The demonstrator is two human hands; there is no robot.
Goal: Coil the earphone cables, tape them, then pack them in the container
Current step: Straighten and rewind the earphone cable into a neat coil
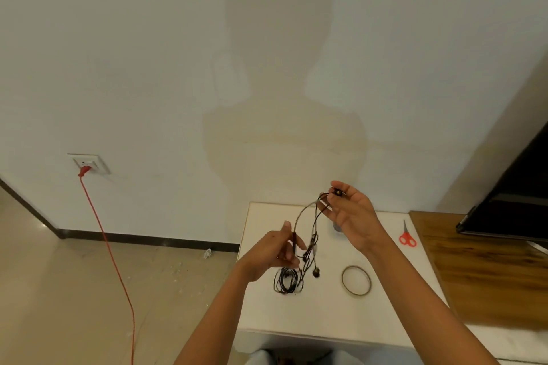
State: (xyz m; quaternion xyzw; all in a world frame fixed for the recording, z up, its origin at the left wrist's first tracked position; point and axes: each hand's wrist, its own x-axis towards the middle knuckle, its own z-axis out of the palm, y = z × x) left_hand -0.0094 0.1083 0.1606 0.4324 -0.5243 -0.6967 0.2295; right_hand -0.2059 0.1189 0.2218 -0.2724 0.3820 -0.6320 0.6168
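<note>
Two earphone sets are in view. Nearest me, on the white worktop (326,314), one coiled bundle (287,281) lies flat, with the tape roll (355,293) well apart to its right. I cannot tell whether that bundle is taped.

Step in hand, as I judge it: coiling the second earphone cable (313,241), which is raised off the worktop between my grips.

- Left grip (278,249): thumb and fingers pinch the cable at a low point, over the coiled bundle.
- Right grip (353,216): higher and farther out. The fingertips pinch a dark earbud end, and the other fingers are loosely spread.

The cable arcs from one pinch to the other. Its slack hangs by the left grip in a loose tangle, with one earbud dangling beside the bundle.

Next move, in my judgement: clear the tangle, then draw the slack into even loops while the earbud end is held fixed. Tape comes after that.

Farther back, red-handled scissors (407,238) lie near the worktop's right edge. A grey item shows behind my right grip, mostly hidden. I cannot tell whether it is the container.
</note>
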